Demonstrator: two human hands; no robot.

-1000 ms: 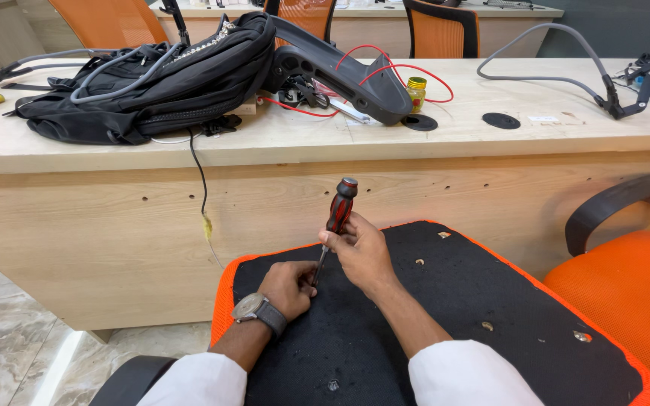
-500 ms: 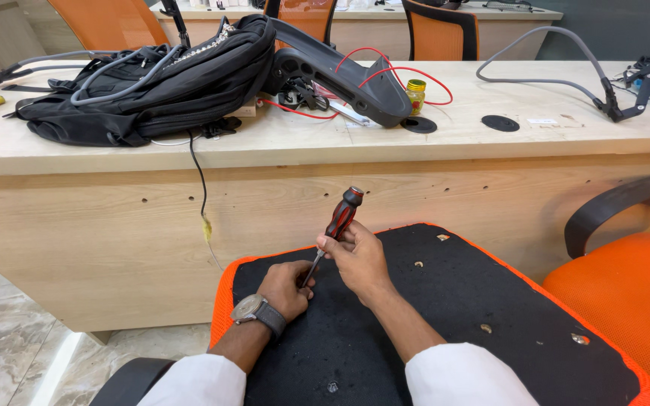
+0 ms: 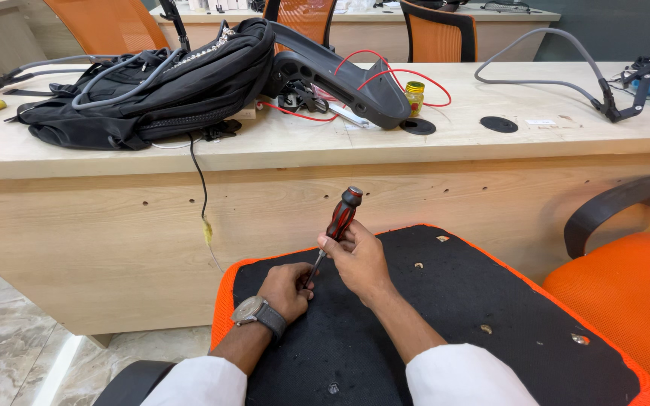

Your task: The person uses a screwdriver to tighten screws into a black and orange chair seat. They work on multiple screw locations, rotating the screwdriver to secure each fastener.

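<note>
Black underside (image 3: 445, 316); screwdriver (image 3: 338, 225) tip hidden

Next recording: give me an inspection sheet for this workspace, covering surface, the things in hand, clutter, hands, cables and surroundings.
Surface: black underside of an upturned chair seat with an orange edge, several screw holes showing.
Things in hand: red and black screwdriver, tilted, tip down at the seat.
Clutter: black backpack, grey chair part, small yellow-lidded jar on the wooden desk.
Hands: right hand grips the screwdriver handle; left hand, with a wristwatch, rests at the tip.
Cables: red wire looped on the desk; black cable hanging down its front.
Surroundings: orange chair at right, marble floor, more orange chairs behind.
</note>
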